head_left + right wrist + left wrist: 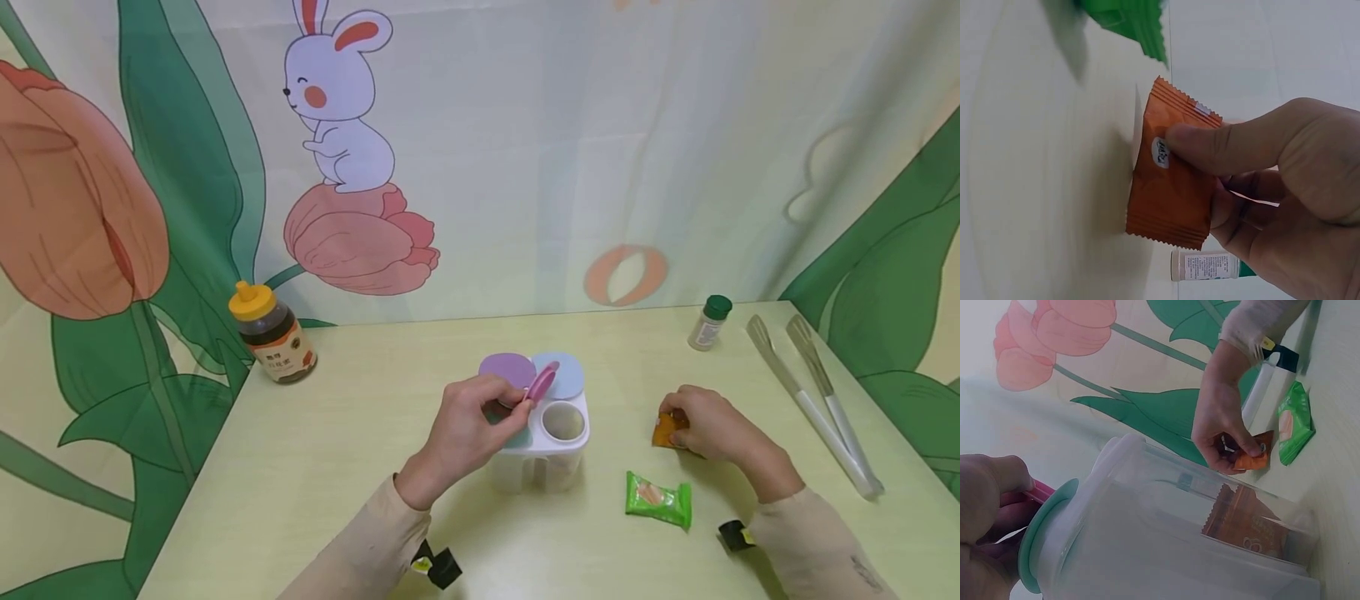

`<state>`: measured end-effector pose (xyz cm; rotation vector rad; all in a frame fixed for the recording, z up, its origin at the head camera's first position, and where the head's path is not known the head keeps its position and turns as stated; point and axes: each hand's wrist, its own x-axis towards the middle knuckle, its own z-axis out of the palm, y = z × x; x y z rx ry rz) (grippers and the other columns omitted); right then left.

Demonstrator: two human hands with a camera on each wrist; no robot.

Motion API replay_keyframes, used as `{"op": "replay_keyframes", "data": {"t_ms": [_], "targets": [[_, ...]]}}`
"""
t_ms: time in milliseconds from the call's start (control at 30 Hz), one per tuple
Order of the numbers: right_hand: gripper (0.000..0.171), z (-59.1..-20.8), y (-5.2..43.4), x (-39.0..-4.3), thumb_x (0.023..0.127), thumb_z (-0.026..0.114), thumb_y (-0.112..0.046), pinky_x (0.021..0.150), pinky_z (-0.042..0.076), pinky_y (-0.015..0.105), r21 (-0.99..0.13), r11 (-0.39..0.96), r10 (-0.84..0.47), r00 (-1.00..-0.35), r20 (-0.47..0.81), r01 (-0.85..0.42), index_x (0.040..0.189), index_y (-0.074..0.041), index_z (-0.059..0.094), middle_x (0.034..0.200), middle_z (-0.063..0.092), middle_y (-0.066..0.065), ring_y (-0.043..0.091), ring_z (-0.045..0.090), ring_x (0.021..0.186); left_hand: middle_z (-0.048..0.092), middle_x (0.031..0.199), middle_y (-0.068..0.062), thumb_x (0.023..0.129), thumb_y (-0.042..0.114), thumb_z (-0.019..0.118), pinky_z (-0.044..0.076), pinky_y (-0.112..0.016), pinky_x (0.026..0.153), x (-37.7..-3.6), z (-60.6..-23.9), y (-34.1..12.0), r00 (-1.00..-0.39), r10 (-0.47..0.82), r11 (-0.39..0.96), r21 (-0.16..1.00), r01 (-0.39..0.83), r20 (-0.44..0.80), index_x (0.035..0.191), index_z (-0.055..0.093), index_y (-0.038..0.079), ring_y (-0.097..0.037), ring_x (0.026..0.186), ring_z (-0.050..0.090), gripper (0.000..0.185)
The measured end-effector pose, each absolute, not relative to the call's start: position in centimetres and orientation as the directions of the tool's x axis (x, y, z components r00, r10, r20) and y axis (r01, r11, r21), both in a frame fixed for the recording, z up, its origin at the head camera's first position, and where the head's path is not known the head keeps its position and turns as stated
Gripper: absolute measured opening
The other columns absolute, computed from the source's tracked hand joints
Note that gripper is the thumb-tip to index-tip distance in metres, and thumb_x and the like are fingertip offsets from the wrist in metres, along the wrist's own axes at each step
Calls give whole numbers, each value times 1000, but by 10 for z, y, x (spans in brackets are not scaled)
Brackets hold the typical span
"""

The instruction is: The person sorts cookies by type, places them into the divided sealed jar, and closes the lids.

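A clear four-cup container [542, 450] with round lids stands mid-table. My left hand [480, 417] pinches the pink lid [542, 382], which stands tilted up over an uncovered cup [563, 422]. The purple lid [507, 369] and the blue lid [564, 374] lie flat behind. My right hand [705, 425] pinches a small orange packet [663, 431] against the table, right of the container. The right wrist view shows the thumb pressing on the orange packet [1169, 190]. In the left wrist view another orange packet [1244, 522] lies inside the container, beside a teal lid [1044, 534].
A green packet [660, 498] lies in front of my right hand. A honey bottle with yellow cap [272, 333] stands back left, a small green-capped jar [709, 322] back right. Long tongs [813, 400] lie along the right edge. A printed curtain backs the table.
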<state>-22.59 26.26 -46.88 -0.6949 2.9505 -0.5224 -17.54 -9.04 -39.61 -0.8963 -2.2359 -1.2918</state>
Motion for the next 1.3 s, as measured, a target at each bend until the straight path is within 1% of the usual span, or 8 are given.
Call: {"op": "replay_keyframes", "data": {"t_ms": [200, 400, 633, 900, 1067, 1200, 1300], "targets": [[22, -468, 264, -224, 74, 79, 0, 64, 46, 30, -357, 833, -431, -900, 61, -423, 91, -9, 69, 81, 57, -1, 14, 51, 72, 67, 73, -3, 81, 2, 75, 55, -16, 59, -176, -397, -90, -713, 332, 367, 611, 701, 618, 76, 69, 5, -7, 63, 61, 8], [21, -469, 263, -224, 75, 81, -4, 62, 46, 28, -388, 825, -406, -908, 101, -411, 87, -14, 67, 80, 58, -4, 11, 52, 71, 67, 73, -4, 80, 2, 75, 56, -17, 59, -175, -395, -90, -707, 330, 364, 607, 707, 625, 76, 69, 4, -7, 63, 61, 8], [21, -469, 262, -223, 75, 82, -6, 62, 48, 26, -437, 816, -364, -924, 120, -378, 84, -16, 66, 80, 64, -5, 10, 57, 72, 67, 73, -4, 81, 3, 75, 56, -17, 60, -175, -395, -90, -717, 332, 366, 618, 696, 613, 77, 70, 4, -8, 63, 61, 7], [22, -469, 262, -223, 76, 81, -6, 63, 52, 25, -468, 785, -365, -914, 179, -405, 78, -19, 63, 80, 69, -6, 9, 63, 76, 66, 72, -3, 81, 2, 75, 56, -18, 59, -175, -396, -90, -714, 327, 364, 614, 700, 619, 76, 69, 4, -7, 63, 61, 8], [20, -468, 259, -222, 78, 79, -4, 66, 58, 25, -520, 746, -352, -909, 224, -416, 82, -17, 66, 83, 70, -3, 11, 65, 78, 66, 72, -4, 80, 2, 75, 56, -18, 59, -175, -396, -91, -715, 326, 359, 618, 699, 619, 76, 69, 4, -8, 63, 61, 8], [18, -465, 257, -221, 79, 78, -3, 67, 58, 22, -544, 721, -345, -904, 253, -428, 87, -15, 67, 84, 70, -2, 12, 67, 79, 66, 72, -4, 80, 2, 76, 56, -18, 59, -174, -396, -91, -715, 326, 364, 616, 699, 619, 76, 69, 4, -8, 63, 61, 8], [17, -461, 254, -220, 80, 78, -4, 65, 57, 21, -537, 714, -346, -893, 287, -449, 89, -15, 69, 83, 70, -3, 9, 66, 76, 67, 72, -4, 80, 2, 76, 56, -17, 60, -175, -395, -91, -711, 329, 367, 609, 703, 622, 76, 69, 3, -8, 63, 61, 8]]}}
